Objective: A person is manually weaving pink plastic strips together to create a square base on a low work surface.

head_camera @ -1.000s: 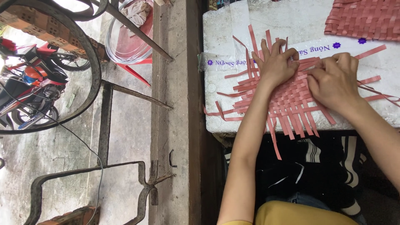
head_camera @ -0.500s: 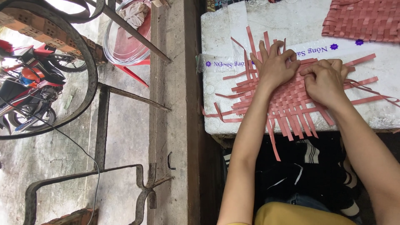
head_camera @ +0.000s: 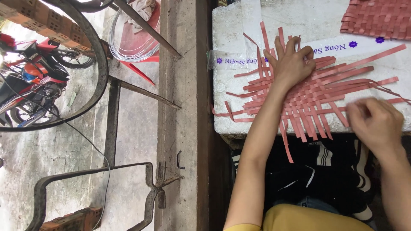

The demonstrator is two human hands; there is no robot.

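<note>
My right hand (head_camera: pixel 376 124) has come off the half-woven mat of pink strips (head_camera: pixel 312 92) and now hovers blurred at its near edge, fingers loosely curled, holding nothing I can make out — so the weave is pinned by one hand only. The left hand (head_camera: pixel 291 64) lies spread flat on the mat, on the white foam box (head_camera: pixel 231 38) that serves as bench.

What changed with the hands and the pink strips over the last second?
The right hand lifted off the flat weave of pink plastic strips and drew back toward the near edge of the white foam box, blurred in motion. The left hand stays pressed flat on the weave, which has not shifted.
</note>
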